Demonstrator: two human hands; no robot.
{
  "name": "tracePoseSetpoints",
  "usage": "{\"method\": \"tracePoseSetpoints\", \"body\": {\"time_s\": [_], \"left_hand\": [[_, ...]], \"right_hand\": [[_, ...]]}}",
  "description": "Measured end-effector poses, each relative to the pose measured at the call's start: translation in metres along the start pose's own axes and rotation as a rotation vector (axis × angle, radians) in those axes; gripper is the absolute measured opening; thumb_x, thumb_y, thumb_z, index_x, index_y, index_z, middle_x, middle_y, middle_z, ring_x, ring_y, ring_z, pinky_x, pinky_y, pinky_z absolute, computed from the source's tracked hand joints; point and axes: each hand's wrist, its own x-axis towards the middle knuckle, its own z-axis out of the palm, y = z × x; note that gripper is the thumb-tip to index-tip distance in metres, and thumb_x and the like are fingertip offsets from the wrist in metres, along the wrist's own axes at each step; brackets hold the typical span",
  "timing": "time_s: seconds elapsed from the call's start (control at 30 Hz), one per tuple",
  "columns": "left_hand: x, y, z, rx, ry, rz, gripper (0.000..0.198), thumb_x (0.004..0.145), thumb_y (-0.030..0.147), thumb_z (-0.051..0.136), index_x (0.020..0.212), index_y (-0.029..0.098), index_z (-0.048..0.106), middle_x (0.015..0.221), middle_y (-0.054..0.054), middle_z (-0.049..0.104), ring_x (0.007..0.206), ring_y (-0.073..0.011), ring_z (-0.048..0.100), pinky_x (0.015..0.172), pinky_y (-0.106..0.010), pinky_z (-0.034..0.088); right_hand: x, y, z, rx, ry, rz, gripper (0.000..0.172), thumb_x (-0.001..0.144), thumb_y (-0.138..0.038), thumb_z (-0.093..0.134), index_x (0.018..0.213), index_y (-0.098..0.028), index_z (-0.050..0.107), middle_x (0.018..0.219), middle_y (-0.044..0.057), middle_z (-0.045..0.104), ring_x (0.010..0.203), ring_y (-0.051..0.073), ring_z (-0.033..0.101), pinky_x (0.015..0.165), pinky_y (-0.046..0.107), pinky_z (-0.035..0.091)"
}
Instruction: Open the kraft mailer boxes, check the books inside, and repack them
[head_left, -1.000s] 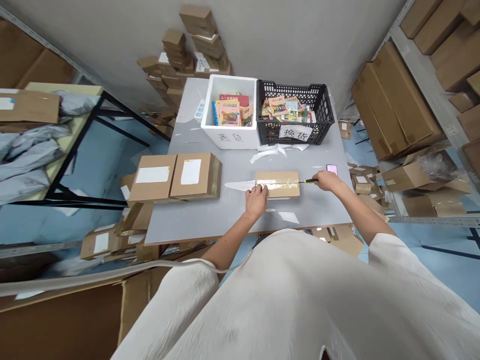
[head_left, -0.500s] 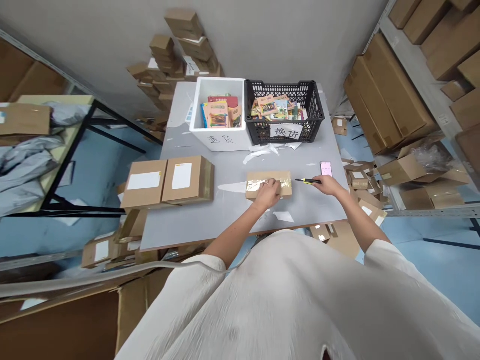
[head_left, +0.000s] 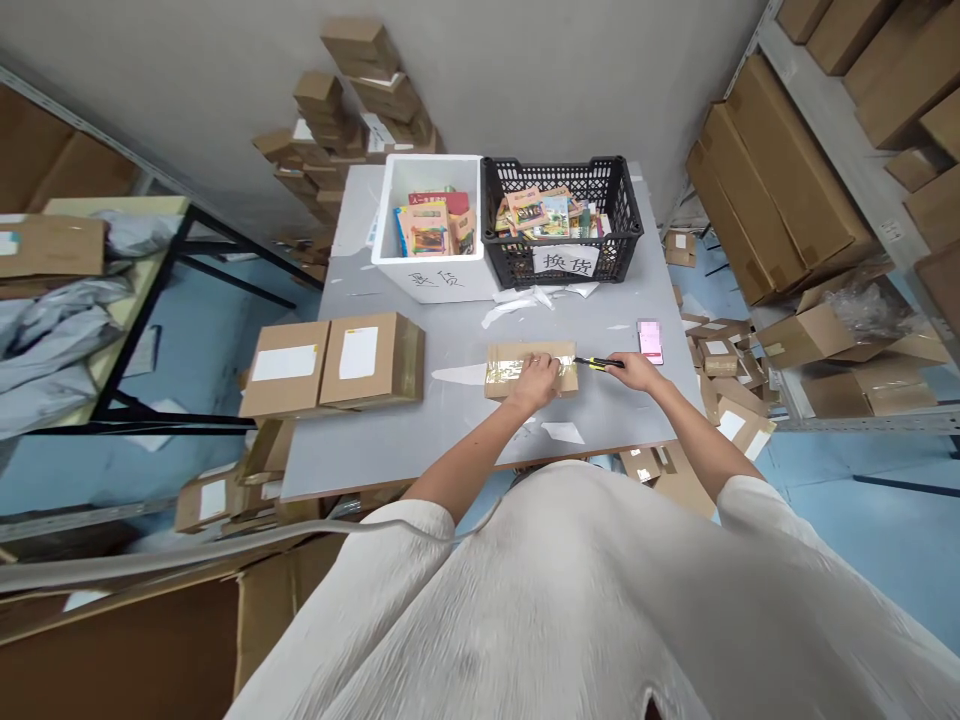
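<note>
A small brown cardboard box (head_left: 496,378) with shiny clear tape across its top lies near the front of the grey table (head_left: 457,430). My left hand (head_left: 538,380) rests on top of the box from the near side, fingers laid over the tape and not wrapped round it. In my right hand (head_left: 636,371), closed around the handle, is a black and yellow utility knife (head_left: 600,363). Its tip points left and reaches the right end of the box top; whether it touches the tape I cannot tell. A phone (head_left: 650,342) with a pink screen lies just behind the right hand.
A white foam box (head_left: 435,275) and a black plastic crate (head_left: 630,215), both holding books, stand at the back. Two labelled cartons (head_left: 405,360) sit at the left. Paper scraps (head_left: 562,432) litter the tabletop. Shelves (head_left: 832,110) and more cartons flank the table.
My right hand has moved left with the utility knife, bringing the tip from beside the box to its right end. The left hand stays on the box.
</note>
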Motion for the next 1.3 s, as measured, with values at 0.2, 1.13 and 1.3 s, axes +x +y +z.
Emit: {"method": "tracePoseSetpoints", "body": {"time_s": [0.2,1.13,1.3], "left_hand": [[-0.004,0.001,0.003,-0.020,0.027,-0.007,0.066,0.089,0.030,0.087,0.148,0.021,0.058,0.149,-0.018,0.063,0.146,-0.0383,0.062,0.141,-0.060,0.020],[-0.010,0.007,0.000,0.003,0.047,-0.010,0.067,0.089,0.029,0.086,0.150,0.024,0.059,0.149,-0.019,0.063,0.136,-0.0382,0.069,0.141,-0.059,0.022],[-0.010,0.006,0.001,-0.022,0.042,-0.001,0.068,0.089,0.030,0.086,0.151,0.025,0.059,0.150,-0.018,0.063,0.136,-0.0368,0.069,0.142,-0.058,0.021]], "right_hand": [[0.026,0.003,-0.004,-0.127,-0.065,-0.063,0.035,0.110,-0.036,0.060,0.133,-0.024,0.084,0.116,0.011,0.085,0.098,0.028,0.073,0.076,0.031,0.043],[0.005,0.017,0.026,0.540,-0.273,0.062,0.044,0.099,-0.067,0.071,0.095,-0.023,0.072,0.073,-0.002,0.068,0.062,0.014,0.057,0.054,0.022,0.044],[0.001,0.014,0.031,0.557,-0.269,0.076,0.049,0.097,-0.072,0.070,0.095,-0.023,0.071,0.074,-0.001,0.069,0.068,0.015,0.063,0.060,0.023,0.048]]}}
